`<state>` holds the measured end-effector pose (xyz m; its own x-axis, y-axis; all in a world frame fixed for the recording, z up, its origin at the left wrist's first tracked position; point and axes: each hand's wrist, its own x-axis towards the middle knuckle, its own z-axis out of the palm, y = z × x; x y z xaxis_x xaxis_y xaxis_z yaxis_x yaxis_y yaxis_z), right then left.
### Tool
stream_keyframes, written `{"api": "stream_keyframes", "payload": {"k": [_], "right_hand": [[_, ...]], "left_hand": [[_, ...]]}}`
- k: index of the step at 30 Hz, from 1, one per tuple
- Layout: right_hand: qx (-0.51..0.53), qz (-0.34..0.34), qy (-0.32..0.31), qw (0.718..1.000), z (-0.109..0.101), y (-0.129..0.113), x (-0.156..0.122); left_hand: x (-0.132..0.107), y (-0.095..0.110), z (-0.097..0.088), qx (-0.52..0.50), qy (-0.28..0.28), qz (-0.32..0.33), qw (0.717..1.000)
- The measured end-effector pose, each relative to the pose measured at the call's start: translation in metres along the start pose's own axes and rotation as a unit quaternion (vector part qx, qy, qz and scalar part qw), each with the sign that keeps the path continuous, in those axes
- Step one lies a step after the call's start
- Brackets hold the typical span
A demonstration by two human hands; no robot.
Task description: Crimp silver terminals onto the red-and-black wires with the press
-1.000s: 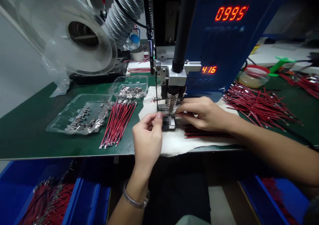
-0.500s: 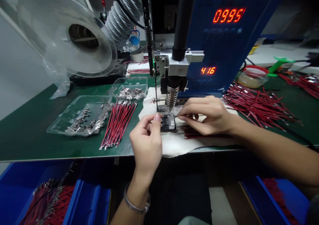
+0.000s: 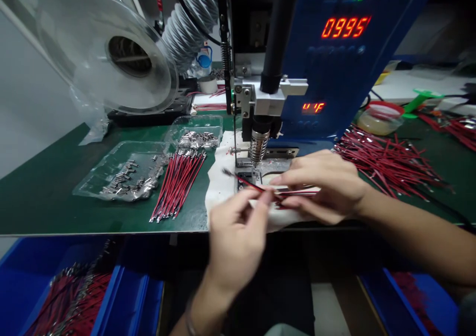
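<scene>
Both hands have come away from the small fixture [image 3: 245,179] toward the counter's near edge, the left hand [image 3: 238,232] swinging rightward. It pinches a red-and-black wire [image 3: 247,182] between thumb and fingertips, the wire slanting across the fixture's front, its dark end free. The right hand [image 3: 327,187] is half-curled over more wires; blur hides whether it grips any. The step looks like handling one wire clear of the fixture; the next move seems to call for a light pinch and parting it from its neighbours. Around them, the green counter [image 3: 44,187] spans the room's dim workspace, bearing the blue machine [image 3: 323,73], with a clear reel [image 3: 92,78] at left. Smaller come a red wire pile [image 3: 390,162], a white cloth [image 3: 219,192], a clear tray [image 3: 96,172] and, smallest, its metal pieces [image 3: 121,179].
</scene>
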<state>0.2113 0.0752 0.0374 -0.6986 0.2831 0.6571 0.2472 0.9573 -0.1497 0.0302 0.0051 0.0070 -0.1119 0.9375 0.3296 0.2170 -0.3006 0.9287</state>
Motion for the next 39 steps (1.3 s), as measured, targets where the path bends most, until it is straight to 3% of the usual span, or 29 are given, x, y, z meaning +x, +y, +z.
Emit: {"api": "stream_keyframes", "payload": {"k": [2, 4, 7, 10, 17, 21, 24, 26, 29, 33, 39], "right_hand": [[-0.015, 0.019, -0.031, 0.999, -0.009, 0.009, 0.001], [-0.033, 0.035, -0.132, 0.990, -0.017, 0.018, 0.002], [-0.045, 0.091, -0.258, 0.961, -0.023, 0.029, 0.002], [-0.033, 0.122, -0.324, 0.938, -0.022, 0.034, 0.001], [-0.014, 0.142, -0.351, 0.925, -0.018, 0.036, -0.001], [-0.004, 0.147, -0.363, 0.920, -0.018, 0.033, 0.001], [-0.012, 0.150, -0.359, 0.921, -0.018, 0.031, 0.002], [-0.015, 0.151, -0.364, 0.919, -0.018, 0.030, 0.002], [-0.021, 0.157, -0.371, 0.915, -0.019, 0.029, 0.003], [-0.029, 0.163, -0.374, 0.912, -0.019, 0.026, 0.004], [-0.046, 0.178, -0.381, 0.906, -0.019, 0.024, 0.007]], "left_hand": [[0.016, 0.003, -0.027, 0.067, 0.068, -0.009, 0.995], [0.035, 0.006, -0.057, 0.194, 0.079, -0.002, 0.978], [0.058, 0.007, -0.088, 0.454, 0.064, -0.013, 0.889], [0.073, 0.004, -0.098, 0.556, 0.044, -0.016, 0.830], [0.087, -0.023, -0.097, 0.587, 0.038, -0.021, 0.809], [0.082, -0.015, -0.104, 0.581, 0.032, -0.039, 0.812], [0.083, 0.000, -0.121, 0.604, 0.059, -0.077, 0.791], [0.089, 0.006, -0.140, 0.635, 0.099, -0.150, 0.751], [0.100, 0.002, -0.170, 0.655, 0.081, -0.231, 0.715], [0.109, -0.011, -0.194, 0.655, 0.041, -0.239, 0.716], [0.120, -0.022, -0.195, 0.641, 0.034, -0.203, 0.739]]}}
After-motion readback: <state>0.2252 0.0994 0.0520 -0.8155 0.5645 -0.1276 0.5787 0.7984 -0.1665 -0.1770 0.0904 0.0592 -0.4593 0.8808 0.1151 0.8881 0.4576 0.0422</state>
